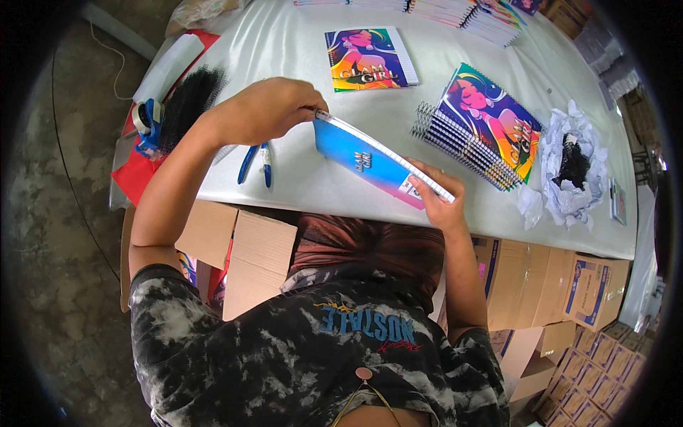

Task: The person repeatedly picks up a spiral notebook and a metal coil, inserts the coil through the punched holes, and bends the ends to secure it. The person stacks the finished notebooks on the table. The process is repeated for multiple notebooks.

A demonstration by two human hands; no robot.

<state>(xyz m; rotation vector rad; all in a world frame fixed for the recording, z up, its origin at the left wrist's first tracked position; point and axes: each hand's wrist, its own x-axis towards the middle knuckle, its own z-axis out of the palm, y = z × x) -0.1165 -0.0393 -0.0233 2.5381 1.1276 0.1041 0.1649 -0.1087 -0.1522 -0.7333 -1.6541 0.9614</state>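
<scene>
In front of me, tilted above the table's near edge, is a notebook (348,151) with a blue cover and its white page edge turned up. My right hand (442,196) grips its lower right end, thumb on the cover. At the upper left corner, my left hand (274,107) is closed with its fingertips pinching; any small piece between them is hidden. A stack of spiral notebooks (475,132) with colourful illustrated covers lies to the right. Beyond the held one rests a single notebook (366,60) of the same design.
On the left are a bundle of black coils (191,107), a blue tape dispenser (149,128) and two blue pens (266,165). Crumpled white plastic (590,167) with black coils lies at right. More notebooks (441,14) line the far side. Cardboard boxes (530,285) stand below the table.
</scene>
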